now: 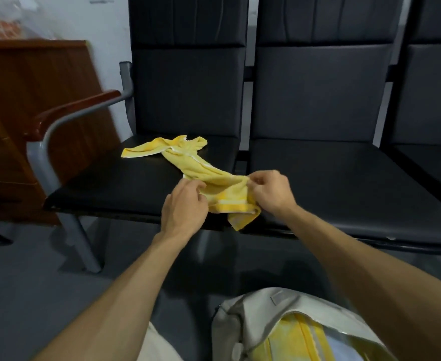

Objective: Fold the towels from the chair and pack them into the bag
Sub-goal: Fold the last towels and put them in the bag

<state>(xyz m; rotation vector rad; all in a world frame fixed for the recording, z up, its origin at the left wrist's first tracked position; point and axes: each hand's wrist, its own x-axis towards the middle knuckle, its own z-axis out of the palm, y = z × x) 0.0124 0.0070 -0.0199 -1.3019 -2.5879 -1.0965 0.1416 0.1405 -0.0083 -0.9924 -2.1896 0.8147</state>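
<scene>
A yellow towel lies rumpled and drawn out lengthwise on the black seat of the chair. Its far end is spread toward the backrest. Its near end reaches the seat's front edge, where a corner with a pale stripe hangs over.

Both hands are on that near end, close together, with the bunched cloth between them. The left hand is on the towel's left side, fingers curled in and pinching the edge. The right hand is on the right side and slightly farther from the camera. Its fingers and thumb are curled round a fold of the cloth, lifting it a little off the seat. The rest of the towel trails away from the hands, up and to the left across the seat.

Below the forearms, near the bottom of the view, a pale fabric bag sits with its mouth open. A packed towel, yellow with lighter stripes, shows inside.

The chair has a grey metal frame and a reddish wooden armrest on its left. A next seat of the same black padding is joined on its right. A brown wooden cabinet stands beyond the armrest against the white wall. The floor is grey.
</scene>
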